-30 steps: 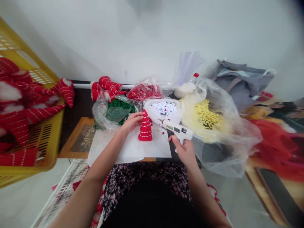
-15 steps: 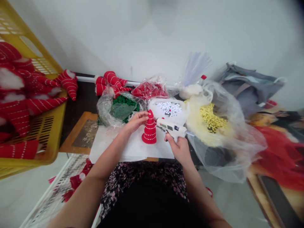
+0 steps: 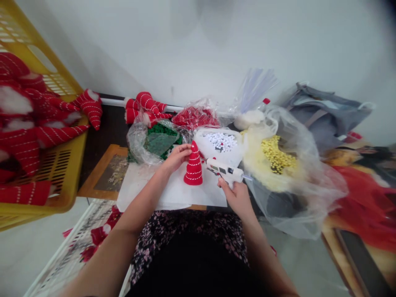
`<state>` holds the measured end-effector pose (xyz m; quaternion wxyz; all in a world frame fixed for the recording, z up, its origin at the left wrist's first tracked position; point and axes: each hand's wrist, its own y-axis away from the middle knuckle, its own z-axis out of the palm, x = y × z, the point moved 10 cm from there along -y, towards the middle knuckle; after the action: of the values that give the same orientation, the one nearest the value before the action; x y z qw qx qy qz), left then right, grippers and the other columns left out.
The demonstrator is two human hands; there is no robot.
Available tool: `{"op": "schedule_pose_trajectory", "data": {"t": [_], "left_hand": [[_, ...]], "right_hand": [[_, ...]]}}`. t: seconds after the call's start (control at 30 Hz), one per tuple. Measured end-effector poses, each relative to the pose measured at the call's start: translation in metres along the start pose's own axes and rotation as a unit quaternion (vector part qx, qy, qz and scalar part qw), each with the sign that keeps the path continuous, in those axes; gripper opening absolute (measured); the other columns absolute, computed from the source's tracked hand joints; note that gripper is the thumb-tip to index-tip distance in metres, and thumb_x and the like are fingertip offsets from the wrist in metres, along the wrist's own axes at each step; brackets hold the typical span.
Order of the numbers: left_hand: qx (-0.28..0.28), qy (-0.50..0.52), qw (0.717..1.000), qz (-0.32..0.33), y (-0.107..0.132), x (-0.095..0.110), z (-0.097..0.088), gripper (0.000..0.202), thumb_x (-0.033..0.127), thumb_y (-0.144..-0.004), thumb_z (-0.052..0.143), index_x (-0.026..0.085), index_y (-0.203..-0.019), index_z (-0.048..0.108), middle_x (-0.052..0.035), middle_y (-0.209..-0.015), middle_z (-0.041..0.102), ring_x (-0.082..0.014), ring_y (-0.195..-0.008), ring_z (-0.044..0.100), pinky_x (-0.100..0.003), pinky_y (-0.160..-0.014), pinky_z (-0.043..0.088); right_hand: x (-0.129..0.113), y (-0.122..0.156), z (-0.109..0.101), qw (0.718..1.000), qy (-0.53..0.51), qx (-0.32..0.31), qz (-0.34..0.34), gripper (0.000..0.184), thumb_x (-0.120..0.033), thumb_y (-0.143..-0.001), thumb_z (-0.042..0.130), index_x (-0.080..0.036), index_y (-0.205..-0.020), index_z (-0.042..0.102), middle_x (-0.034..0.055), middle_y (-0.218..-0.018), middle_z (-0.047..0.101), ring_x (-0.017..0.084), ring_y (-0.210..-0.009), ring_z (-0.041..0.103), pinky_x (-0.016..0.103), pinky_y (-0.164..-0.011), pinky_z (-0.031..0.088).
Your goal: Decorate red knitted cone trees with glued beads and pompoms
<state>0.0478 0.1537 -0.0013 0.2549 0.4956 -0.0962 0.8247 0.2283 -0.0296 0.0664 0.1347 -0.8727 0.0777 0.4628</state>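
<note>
A red cone-shaped fabric piece with white stitched bands (image 3: 193,168) stands upright on white paper (image 3: 173,192). Near its tip, the fingers of my left hand (image 3: 178,158) pinch it from the left side. My right hand (image 3: 238,197) is wrapped round the handle of a white glue gun (image 3: 227,170). The gun's nozzle points left at the cone's upper right side; whether it touches the fabric I cannot tell. A clear glue stick juts from the gun's rear.
Behind the paper lie bags of green pieces (image 3: 159,140) and red pieces (image 3: 196,117), plus white pom-poms (image 3: 221,141). A bag of yellow stamens (image 3: 275,154) sits right. A yellow crate (image 3: 69,173) of red striped cones stands left. Clear glue sticks (image 3: 255,90) lean against the wall.
The glue gun and my right hand have shifted slightly right and down, away from the cone. The cone is turned or tilted a little, still in my left hand.
</note>
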Motion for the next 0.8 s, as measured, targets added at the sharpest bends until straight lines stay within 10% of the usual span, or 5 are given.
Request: {"op": "schedule_pose_trajectory", "data": {"t": [0.27,0.4,0.57,0.8], "left_hand": [[0.034,0.031,0.999,-0.009,-0.001,0.003,-0.012,0.032,0.025,-0.062,0.088,0.015,-0.088,0.071,0.0005,-0.073,0.070,-0.0125,-0.060,0.063,-0.025,-0.064,0.049],[0.037,0.035,0.999,-0.006,-0.001,0.003,-0.013,0.034,0.027,-0.060,0.088,0.015,-0.087,0.071,-0.0005,-0.075,0.072,-0.0131,-0.063,0.065,-0.025,-0.065,0.051],[0.034,0.035,0.999,-0.011,0.000,0.003,-0.011,0.036,0.027,-0.059,0.090,0.014,-0.087,0.072,0.0002,-0.074,0.071,-0.0120,-0.063,0.064,-0.024,-0.065,0.051],[0.044,0.035,0.998,-0.021,0.001,0.001,-0.011,0.034,0.026,-0.058,0.089,0.014,-0.085,0.071,0.0004,-0.072,0.071,-0.0119,-0.061,0.064,-0.024,-0.063,0.051]], "right_hand": [[0.096,0.033,0.005,0.955,-0.050,-0.144,0.256,0.058,-0.082,-0.071,0.070,-0.026,-0.072,0.055,0.0060,-0.063,0.070,0.026,-0.056,0.070,0.035,-0.053,0.054],[0.086,0.020,-0.011,0.970,0.177,-0.117,0.122,0.054,-0.070,-0.086,0.062,-0.026,-0.059,0.046,0.0039,-0.060,0.063,0.022,-0.060,0.065,0.031,-0.056,0.042],[0.061,-0.014,-0.021,0.954,0.290,-0.057,0.044,0.029,-0.049,-0.094,0.068,-0.022,-0.083,0.072,0.0070,-0.083,0.076,0.025,-0.077,0.071,0.031,-0.067,0.046],[0.025,-0.077,0.060,0.921,0.329,-0.194,-0.075,0.022,-0.012,-0.095,0.063,-0.017,-0.110,0.078,0.0146,-0.111,0.079,0.028,-0.103,0.074,0.033,-0.086,0.052]]}}
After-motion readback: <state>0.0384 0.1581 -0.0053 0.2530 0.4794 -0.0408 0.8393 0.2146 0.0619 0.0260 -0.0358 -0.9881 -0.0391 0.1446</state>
